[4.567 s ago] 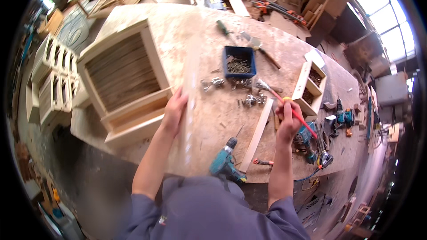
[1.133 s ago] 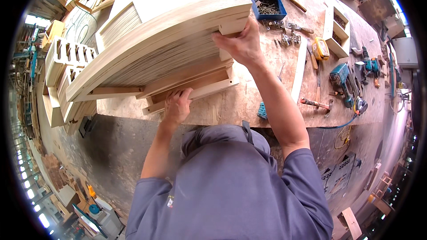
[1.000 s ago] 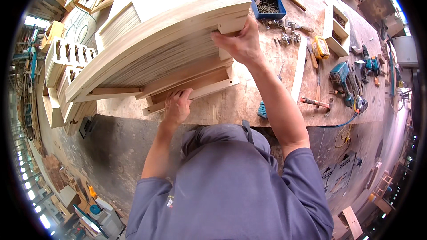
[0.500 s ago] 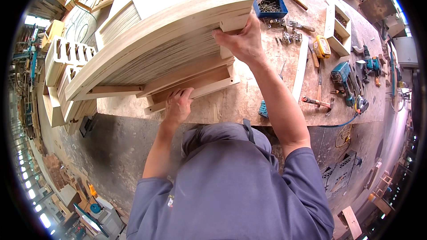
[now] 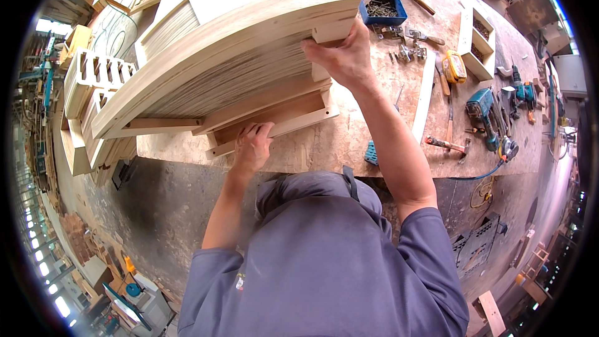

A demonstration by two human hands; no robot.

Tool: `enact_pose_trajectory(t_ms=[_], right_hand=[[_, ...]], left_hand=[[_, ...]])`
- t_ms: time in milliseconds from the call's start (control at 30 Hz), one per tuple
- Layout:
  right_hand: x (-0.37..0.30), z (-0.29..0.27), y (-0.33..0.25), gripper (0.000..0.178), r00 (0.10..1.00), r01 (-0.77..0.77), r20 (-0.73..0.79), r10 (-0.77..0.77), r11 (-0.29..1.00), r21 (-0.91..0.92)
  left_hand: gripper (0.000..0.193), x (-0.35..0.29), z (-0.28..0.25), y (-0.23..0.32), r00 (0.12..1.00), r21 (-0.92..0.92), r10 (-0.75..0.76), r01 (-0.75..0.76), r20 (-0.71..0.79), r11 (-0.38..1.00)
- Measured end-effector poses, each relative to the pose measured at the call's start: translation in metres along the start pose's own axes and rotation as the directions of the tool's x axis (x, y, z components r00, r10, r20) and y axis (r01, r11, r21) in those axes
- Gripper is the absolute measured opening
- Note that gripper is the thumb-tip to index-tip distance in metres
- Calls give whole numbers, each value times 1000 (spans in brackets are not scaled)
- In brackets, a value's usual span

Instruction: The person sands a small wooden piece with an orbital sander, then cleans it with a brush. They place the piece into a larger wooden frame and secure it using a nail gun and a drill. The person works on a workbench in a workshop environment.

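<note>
A large pale wooden cabinet with a striped panel stands tilted on the workbench in front of me. At its upper right corner my right hand is closed around the edge, thumb on the near side and fingertips hidden behind the wood. Along the cabinet's lower side runs a shallow, open wooden frame with small holes near its ends. My left hand hooks its fingers over the near rail of that frame, closed on it. Whether frame and cabinet are joined cannot be made out.
Right of the cabinet, the workbench carries a blue bin of screws, metal clamps, a yellow tape measure, a divided wooden box, a hammer and a teal power tool. Slotted wooden parts are stacked at left.
Both hands keep the same holds on the wood. The whole view has shifted very slightly; nothing else visibly differs.
</note>
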State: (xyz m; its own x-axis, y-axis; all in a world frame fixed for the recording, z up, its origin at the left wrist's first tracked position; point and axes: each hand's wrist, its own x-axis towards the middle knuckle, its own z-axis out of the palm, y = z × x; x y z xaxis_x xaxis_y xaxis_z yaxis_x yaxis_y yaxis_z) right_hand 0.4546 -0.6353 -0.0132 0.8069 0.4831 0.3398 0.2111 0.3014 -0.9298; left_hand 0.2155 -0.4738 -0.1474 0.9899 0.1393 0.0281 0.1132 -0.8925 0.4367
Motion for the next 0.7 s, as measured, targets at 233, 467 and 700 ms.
enact_pose_trajectory(t_ms=[233, 467, 700], right_hand=[[0, -3, 0, 40, 1000, 11, -17, -10, 1000, 26], [-2, -2, 1, 42, 999, -35, -31, 34, 998, -47], [-36, -23, 20, 26, 995, 81, -53, -80, 997, 10]], left_hand=[[46, 4, 6, 1, 1000, 4, -12, 12, -19, 1000], [45, 21, 22, 3, 995, 46, -30, 26, 97, 999], [28, 13, 43, 2, 972, 118, -167, 148, 168, 982]])
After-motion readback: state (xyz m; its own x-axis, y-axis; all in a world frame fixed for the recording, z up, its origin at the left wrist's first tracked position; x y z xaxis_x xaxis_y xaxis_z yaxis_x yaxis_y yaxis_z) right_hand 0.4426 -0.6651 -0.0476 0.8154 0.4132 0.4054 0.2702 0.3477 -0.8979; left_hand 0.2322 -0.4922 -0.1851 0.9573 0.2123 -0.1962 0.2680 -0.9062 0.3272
